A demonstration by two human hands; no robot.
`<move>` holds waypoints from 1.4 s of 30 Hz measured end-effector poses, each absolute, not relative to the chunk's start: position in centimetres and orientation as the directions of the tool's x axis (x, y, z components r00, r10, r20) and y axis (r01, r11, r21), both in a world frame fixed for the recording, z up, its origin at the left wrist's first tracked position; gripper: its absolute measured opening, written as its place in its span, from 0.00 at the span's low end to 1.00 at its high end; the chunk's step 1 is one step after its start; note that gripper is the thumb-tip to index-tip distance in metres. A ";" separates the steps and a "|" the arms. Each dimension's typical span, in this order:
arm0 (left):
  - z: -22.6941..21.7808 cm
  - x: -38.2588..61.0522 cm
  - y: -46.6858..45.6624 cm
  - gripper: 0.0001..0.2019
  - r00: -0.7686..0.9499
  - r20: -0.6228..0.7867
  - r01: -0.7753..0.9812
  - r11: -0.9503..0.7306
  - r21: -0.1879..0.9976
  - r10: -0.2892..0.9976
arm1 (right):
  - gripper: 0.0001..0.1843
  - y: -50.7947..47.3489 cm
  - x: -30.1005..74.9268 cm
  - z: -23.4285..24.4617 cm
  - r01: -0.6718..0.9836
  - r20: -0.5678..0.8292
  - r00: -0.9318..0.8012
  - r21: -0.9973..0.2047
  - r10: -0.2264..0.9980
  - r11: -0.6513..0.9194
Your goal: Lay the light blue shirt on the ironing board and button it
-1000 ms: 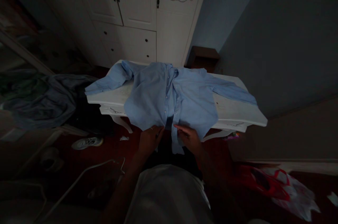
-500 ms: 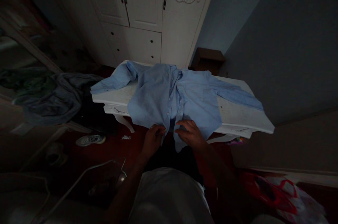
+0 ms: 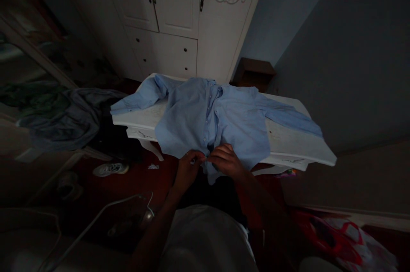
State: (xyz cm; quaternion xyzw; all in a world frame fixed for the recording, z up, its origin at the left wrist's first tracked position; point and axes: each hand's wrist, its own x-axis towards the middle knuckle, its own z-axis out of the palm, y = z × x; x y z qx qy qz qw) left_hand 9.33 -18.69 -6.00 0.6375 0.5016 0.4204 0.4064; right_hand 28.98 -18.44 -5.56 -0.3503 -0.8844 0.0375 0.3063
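A light blue button-up shirt [image 3: 205,118] lies front-up across a small white table [image 3: 294,141], sleeves spread left and right, its hem hanging over the near edge. My left hand [image 3: 188,168] pinches the left front edge near the hem. My right hand [image 3: 226,161] grips the right front edge beside it. Both hands meet at the shirt's opening, fingers closed on the fabric.
A white wardrobe [image 3: 179,20] with drawers stands behind the table. A dark grey garment [image 3: 64,118] is heaped at the left. A white shoe [image 3: 110,168] and a wire hanger [image 3: 105,216] lie on the dark red floor. A red and white bag [image 3: 342,238] sits lower right.
My two hands have drawn together, pulling the shirt's two front edges closed near the hem. The view shifted slightly.
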 end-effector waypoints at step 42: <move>-4.6 9.4 -18.9 0.13 0.239 -0.109 0.037 0.103 0.994 0.965 | 0.09 -17.7 28.3 -6.2 0.583 0.690 -0.463 -0.236 0.556 0.778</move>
